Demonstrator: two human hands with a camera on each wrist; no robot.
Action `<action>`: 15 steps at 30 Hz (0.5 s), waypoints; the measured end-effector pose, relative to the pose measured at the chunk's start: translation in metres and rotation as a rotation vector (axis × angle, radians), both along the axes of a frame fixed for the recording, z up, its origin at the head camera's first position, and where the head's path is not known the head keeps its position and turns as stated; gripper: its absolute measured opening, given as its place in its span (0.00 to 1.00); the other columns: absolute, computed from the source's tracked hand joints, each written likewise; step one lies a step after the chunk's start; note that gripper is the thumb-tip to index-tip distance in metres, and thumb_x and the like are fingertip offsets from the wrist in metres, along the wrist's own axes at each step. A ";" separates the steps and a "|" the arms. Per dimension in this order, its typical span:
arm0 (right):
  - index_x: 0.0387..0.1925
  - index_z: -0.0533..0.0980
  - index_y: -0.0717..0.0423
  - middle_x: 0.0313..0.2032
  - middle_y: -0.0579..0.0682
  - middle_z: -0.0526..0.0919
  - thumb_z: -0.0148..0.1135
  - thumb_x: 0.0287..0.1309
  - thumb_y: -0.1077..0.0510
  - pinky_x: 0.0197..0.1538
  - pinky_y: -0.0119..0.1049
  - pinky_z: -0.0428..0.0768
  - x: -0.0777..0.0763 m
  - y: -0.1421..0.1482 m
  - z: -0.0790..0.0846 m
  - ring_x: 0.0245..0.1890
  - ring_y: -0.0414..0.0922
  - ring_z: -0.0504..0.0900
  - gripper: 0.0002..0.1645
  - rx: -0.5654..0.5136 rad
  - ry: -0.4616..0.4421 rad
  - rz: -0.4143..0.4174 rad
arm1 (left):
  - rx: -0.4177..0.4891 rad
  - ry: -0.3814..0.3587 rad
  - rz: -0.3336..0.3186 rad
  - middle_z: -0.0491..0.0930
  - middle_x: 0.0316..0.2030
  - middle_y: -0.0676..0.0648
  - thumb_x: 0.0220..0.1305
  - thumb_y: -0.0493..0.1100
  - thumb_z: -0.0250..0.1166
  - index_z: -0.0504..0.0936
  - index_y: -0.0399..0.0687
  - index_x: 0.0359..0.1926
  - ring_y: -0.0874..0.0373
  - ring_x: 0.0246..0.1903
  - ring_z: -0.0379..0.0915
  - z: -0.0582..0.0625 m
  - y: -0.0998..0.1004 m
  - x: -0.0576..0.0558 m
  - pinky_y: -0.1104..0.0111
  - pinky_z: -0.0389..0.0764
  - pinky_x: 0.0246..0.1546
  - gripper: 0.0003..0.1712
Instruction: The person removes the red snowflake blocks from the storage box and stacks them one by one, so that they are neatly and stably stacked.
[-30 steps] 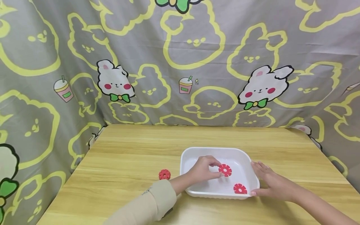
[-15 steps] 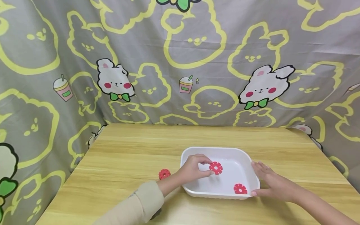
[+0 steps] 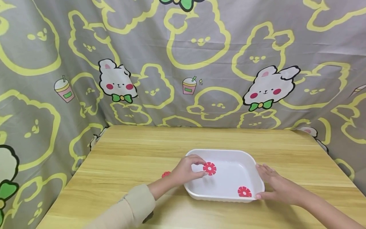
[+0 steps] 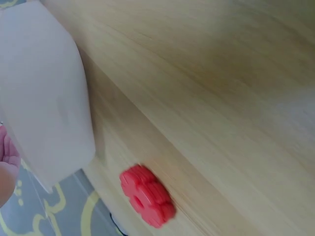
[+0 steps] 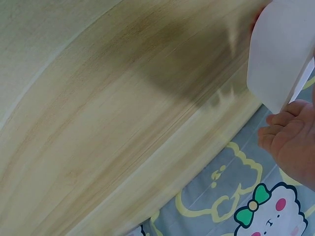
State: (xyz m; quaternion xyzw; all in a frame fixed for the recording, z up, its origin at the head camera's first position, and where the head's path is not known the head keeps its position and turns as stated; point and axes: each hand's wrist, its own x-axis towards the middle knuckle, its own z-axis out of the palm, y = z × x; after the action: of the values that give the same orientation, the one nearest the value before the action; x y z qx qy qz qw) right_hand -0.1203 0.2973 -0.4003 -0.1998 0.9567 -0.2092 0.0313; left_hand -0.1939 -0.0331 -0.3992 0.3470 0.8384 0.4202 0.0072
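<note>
In the head view my left hand point(image 3: 187, 170) pinches a red notched plastic disc point(image 3: 209, 168) with a hole in its middle, between thumb and fingertips, over the left part of a white tray point(image 3: 226, 181). Another such disc point(image 3: 244, 191) lies in the tray's front right corner. My right hand point(image 3: 275, 186) rests against the tray's right end, thumb at the front corner and extended fingers further back. Left of the tray, partly hidden behind my left wrist, is a stack of red discs point(image 4: 146, 195), plainer in the left wrist view.
The tray stands on a wood-grain table point(image 3: 137, 143). A grey curtain point(image 3: 154, 47) with yellow outlines and rabbit prints hangs behind and along the sides. A dark object point(image 3: 148, 218) shows under the left sleeve.
My left hand has moved left and slightly back across the tray, carrying the disc along. The forearm now covers more of the stack. My right hand and the tray have stayed put.
</note>
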 end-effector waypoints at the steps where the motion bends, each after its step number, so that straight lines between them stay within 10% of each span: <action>1: 0.63 0.56 0.75 0.64 0.72 0.58 0.66 0.41 0.35 0.50 0.07 0.28 0.000 0.000 0.000 0.62 0.73 0.55 0.61 0.001 0.001 0.000 | 0.000 0.003 0.005 0.82 0.39 0.45 0.49 0.39 0.71 0.83 0.38 0.41 0.51 0.41 0.78 0.000 -0.002 0.000 0.66 0.81 0.46 0.17; 15: 0.63 0.55 0.77 0.64 0.74 0.57 0.66 0.42 0.36 0.50 0.04 0.27 0.000 0.000 0.002 0.62 0.75 0.54 0.61 -0.008 -0.009 0.008 | 0.022 0.106 0.066 0.83 0.36 0.46 0.47 0.39 0.72 0.83 0.39 0.38 0.54 0.36 0.77 -0.005 -0.031 0.001 0.70 0.80 0.40 0.15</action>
State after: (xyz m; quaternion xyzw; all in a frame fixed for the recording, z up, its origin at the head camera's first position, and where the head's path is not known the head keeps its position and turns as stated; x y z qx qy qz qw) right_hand -0.1204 0.2973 -0.3987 -0.2029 0.9549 -0.2139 0.0358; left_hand -0.1927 -0.0641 -0.4046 0.3408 0.8441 0.4103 -0.0550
